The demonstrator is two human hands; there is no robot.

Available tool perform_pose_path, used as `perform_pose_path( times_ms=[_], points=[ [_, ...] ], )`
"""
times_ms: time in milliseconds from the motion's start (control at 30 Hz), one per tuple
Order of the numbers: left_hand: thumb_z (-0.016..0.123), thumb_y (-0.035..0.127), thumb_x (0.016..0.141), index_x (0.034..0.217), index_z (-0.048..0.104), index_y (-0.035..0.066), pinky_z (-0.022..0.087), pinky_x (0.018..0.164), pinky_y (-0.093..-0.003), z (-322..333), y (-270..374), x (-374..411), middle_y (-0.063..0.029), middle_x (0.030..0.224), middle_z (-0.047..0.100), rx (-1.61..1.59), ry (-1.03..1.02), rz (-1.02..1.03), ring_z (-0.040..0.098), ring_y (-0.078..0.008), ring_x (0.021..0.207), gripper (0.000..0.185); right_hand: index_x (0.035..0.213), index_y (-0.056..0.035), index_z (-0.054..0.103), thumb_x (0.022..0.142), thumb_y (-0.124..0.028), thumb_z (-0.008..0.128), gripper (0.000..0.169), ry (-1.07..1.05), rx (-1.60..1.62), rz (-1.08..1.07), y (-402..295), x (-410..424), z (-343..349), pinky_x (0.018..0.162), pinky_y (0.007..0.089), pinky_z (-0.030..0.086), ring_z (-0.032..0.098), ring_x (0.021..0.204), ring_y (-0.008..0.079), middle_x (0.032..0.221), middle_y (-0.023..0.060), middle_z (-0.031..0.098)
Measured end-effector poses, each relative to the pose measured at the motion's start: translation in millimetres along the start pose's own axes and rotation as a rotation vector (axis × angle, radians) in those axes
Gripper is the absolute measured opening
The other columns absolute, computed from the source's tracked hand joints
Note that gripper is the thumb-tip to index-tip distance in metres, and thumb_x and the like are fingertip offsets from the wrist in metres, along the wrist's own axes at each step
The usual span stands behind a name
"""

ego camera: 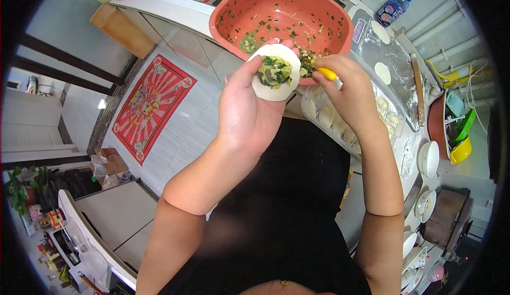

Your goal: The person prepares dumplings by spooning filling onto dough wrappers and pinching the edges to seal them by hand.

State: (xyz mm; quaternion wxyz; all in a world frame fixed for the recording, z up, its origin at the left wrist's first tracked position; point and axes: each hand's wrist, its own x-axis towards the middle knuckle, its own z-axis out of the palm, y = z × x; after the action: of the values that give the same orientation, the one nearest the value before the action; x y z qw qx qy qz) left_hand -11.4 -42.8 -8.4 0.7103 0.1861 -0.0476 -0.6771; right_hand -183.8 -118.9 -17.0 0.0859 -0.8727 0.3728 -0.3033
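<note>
On my left hand point(251, 107) lies a round dough wrapper point(271, 93), my thumb at its edge. Chopped green vegetable filling point(275, 71) is heaped in its middle. My right hand point(350, 87) grips a utensil with a yellow handle point(327, 73); its working end is hidden or unclear near the filling in the basin. Behind both hands stands a large orange-red plastic basin point(275, 8), its walls speckled with chopped greens. Beneath my right forearm is a clear plastic container point(312, 109) of filled dumplings point(326, 115). Two flat wrappers point(382, 73) rest on a floured board point(364, 58) at the right.
A wooden rolling pin point(417, 91) lies along the board's right side. Beyond the board stands a bottle with a blue cap point(393, 8). White bowls point(428, 159) line the counter at the right. A red patterned mat point(153, 107) covers part of the floor at the left.
</note>
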Motion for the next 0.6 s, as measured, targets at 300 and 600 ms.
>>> perform_pose_path(
  times_ms=[300,600],
  points=[
    [0.034,0.018,0.097,0.131,0.036,-0.003,0.038,0.103,-0.0402,8,1,-22,-0.0172,0.131,0.047,0.003,-0.054,-0.065,0.047,-0.028,0.12,0.04,0.092,-0.016,0.069,0.066,-0.016,0.071,0.026,0.138,-0.053,-0.328,-65,-16,-31,0.09,0.043,0.041,0.059,0.085,0.0204,0.098,-0.0021,0.061],
    [0.035,0.018,0.098,0.131,0.037,-0.003,0.04,0.1,-0.037,17,-8,-40,-0.0157,0.126,0.05,-0.018,-0.097,-0.146,0.05,-0.0252,0.116,0.039,0.088,-0.0201,0.07,0.065,-0.012,0.066,0.025,0.211,-0.204,-0.49,-71,-33,-30,0.085,0.0374,0.042,0.058,0.08,0.0152,0.092,-0.0069,0.061]
  ],
)
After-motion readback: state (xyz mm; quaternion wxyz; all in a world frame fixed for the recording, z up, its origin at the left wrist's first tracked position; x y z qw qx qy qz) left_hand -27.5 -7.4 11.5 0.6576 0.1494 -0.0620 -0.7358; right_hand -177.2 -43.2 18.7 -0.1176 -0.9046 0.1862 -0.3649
